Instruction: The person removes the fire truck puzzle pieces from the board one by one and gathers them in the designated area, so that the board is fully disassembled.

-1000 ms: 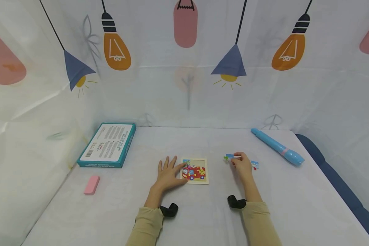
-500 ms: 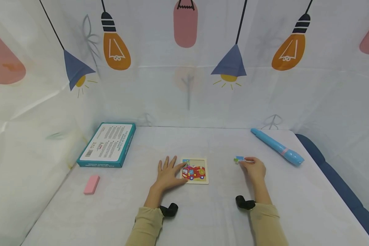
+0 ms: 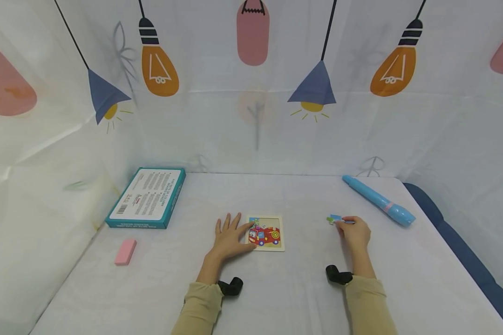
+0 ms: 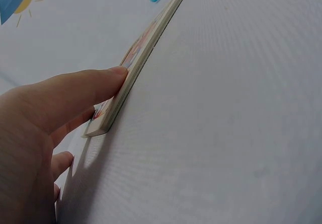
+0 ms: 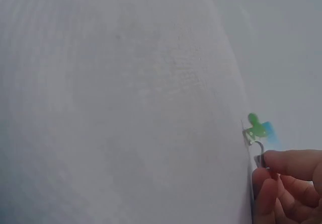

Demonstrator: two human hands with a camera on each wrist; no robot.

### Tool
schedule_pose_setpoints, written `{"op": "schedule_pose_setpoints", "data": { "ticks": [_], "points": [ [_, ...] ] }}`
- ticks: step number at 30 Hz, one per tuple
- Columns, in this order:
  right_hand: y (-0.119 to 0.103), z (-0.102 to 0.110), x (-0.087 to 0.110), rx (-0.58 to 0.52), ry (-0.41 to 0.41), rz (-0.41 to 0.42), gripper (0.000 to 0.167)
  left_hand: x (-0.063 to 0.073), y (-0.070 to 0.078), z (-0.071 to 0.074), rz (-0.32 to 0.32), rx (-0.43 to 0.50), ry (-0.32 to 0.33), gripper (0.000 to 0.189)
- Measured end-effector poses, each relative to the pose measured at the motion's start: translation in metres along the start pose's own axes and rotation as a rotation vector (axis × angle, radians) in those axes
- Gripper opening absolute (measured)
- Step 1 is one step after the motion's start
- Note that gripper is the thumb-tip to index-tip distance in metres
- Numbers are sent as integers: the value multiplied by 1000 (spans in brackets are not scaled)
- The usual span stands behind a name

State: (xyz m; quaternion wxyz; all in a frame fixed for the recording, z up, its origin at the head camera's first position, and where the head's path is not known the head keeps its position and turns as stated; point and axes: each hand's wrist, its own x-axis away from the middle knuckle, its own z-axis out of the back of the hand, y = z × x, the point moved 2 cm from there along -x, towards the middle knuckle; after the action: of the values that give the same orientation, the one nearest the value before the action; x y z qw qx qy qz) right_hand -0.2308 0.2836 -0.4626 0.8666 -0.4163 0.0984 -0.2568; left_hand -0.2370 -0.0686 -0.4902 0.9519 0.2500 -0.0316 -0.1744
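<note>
My left hand (image 3: 227,238) lies at the left side of a small wooden puzzle board (image 3: 282,232) with a red vehicle picture. Its fingers are spread, and the thumb touches the board's edge (image 4: 132,78) in the left wrist view. Further right, my right hand (image 3: 356,232) pinches a jigsaw puzzle piece (image 3: 335,217) in blue and green between thumb and fingertips. The right wrist view shows this puzzle piece (image 5: 257,128) just beyond the fingertips, low over the white table. A blue strip shows by the knuckles; whether it belongs to a second piece I cannot tell.
A teal-edged box (image 3: 146,195) lies at the back left, with a pink block (image 3: 125,251) in front of it. At the back right is a light blue tapered object (image 3: 377,200) with a pink band. Printed white sheeting (image 3: 218,130) rises behind the table.
My right hand has moved right and slightly nearer with the puzzle piece. Another blue piece that lay right of it is now mostly or wholly hidden by the hand. My left hand has not moved.
</note>
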Motion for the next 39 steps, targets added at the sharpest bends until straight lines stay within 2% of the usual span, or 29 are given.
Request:
{"op": "schedule_pose_setpoints", "data": {
  "ticks": [10, 13, 16, 20, 24, 30, 39],
  "points": [
    [-1, -3, -1, 87, 12, 36, 31, 0, -1, -1, -3, -2, 0, 70],
    [-4, -4, 0, 71, 31, 54, 32, -1, -2, -1, 4, -8, -8, 71],
    [-11, -7, 1, -5, 28, 74, 30, -1, -2, -1, 2, -5, -4, 71],
    [-22, -17, 4, -153, -52, 86, 29, -1, -2, -1, 1, -8, -5, 75],
    [-33, -31, 9, -231, -133, 87, 30, 0, 0, 1, -4, -16, 0, 81],
    [-49, -50, 18, -267, -196, 87, 28, -1, 1, 1, 12, -25, -4, 86],
    [-72, -79, 35, -262, -243, 84, 25, -1, 0, 0, 5, -24, -1, 85]
  ]
}}
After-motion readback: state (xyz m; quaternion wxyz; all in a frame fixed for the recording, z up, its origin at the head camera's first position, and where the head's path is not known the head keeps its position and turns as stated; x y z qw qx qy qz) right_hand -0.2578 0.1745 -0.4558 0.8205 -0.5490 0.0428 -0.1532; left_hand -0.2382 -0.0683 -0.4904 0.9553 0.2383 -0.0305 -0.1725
